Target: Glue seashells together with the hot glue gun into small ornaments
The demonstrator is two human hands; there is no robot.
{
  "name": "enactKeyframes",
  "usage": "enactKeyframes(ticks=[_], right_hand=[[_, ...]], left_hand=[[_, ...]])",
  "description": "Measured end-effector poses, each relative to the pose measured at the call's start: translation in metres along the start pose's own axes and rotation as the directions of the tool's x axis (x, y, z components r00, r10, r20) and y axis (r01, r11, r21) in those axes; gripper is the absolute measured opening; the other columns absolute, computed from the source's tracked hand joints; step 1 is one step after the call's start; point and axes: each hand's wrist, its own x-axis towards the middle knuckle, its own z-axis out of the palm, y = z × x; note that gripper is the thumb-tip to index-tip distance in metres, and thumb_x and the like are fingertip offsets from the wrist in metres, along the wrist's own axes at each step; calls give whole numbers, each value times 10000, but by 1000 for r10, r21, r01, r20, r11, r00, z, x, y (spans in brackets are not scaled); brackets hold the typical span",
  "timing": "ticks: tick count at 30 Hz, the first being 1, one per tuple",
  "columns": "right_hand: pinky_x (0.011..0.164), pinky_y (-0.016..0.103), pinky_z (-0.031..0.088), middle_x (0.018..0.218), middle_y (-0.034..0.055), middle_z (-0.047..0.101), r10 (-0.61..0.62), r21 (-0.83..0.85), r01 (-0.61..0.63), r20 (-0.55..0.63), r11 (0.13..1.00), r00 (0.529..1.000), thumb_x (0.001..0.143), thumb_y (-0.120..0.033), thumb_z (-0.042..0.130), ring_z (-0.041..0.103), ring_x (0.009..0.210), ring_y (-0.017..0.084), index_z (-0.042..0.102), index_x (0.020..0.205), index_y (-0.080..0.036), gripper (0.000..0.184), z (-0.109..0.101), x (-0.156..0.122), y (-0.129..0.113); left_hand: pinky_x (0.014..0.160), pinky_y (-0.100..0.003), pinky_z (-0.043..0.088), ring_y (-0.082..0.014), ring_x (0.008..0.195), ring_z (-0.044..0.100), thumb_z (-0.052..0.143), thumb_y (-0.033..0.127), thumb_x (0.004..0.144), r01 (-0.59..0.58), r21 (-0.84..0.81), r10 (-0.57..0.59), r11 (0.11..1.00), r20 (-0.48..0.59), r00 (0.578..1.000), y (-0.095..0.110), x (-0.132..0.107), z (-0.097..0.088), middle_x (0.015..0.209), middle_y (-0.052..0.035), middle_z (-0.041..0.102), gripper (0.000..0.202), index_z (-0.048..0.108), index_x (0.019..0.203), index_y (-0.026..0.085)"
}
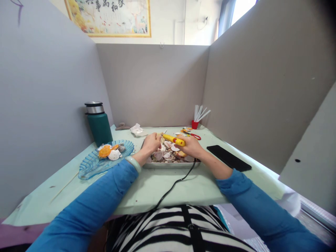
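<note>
And the right hand point(192, 145) is wrapped around the yellow glue gun point(173, 139), held over the shell-filled tray point(170, 166) mid-counter point(183, 189); its long axis runs roughly along the near edge, tip leftward, just beside the left hand point(152, 143), fingers curled, though I can't tell around what.

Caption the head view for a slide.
Right hand holds a yellow tool above a tray of shells, left hand nearby.
</note>
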Motion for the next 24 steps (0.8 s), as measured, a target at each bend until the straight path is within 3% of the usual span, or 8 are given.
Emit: enactKeyframes(ticks=[24], right_hand=[[549, 201, 289, 697, 6, 614, -1, -3, 1, -7, 1000, 1000, 740, -379, 523, 527, 629, 123, 621, 830, -214, 212, 1, 1, 0]], left_hand=[[434, -188, 319, -81, 368, 475, 368, 344, 836, 16, -8, -16, 1000, 12, 1000, 1, -1, 0, 561, -9, 627, 258, 535, 780, 155]])
